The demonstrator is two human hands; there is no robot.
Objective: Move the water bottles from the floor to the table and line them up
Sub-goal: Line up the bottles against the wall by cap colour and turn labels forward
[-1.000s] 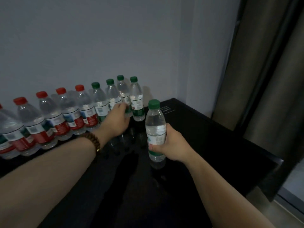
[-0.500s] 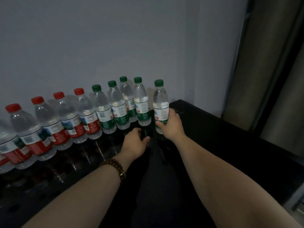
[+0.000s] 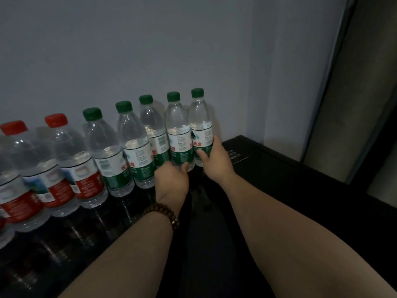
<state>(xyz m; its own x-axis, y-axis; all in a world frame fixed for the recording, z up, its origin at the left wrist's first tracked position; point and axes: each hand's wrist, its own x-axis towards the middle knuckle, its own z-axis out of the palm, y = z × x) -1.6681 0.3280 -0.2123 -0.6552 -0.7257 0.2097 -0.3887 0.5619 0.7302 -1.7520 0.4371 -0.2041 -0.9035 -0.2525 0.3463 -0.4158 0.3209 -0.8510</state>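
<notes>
A black table [image 3: 279, 175] carries a row of upright water bottles [image 3: 111, 160], red caps left, green right. The right hand [image 3: 214, 162] grips the end bottle [image 3: 200, 125] at the row's right end. The left hand [image 3: 170, 181] touches the base of the next bottle [image 3: 178, 130], fingers hidden, grip unclear. A bead bracelet [image 3: 165, 211] circles that wrist

Green-capped bottles [image 3: 200, 130]: clear bodies, banded white over dark green, red characters. Red-capped bottles [image 3: 71, 160]: clear, banded red with white and blue patches. Table [image 3: 268, 168]: glossy black, small white print near far corner. Wall [image 3: 150, 50]: plain pale grey-blue. Bracelet [image 3: 165, 214]: brown beads.
</notes>
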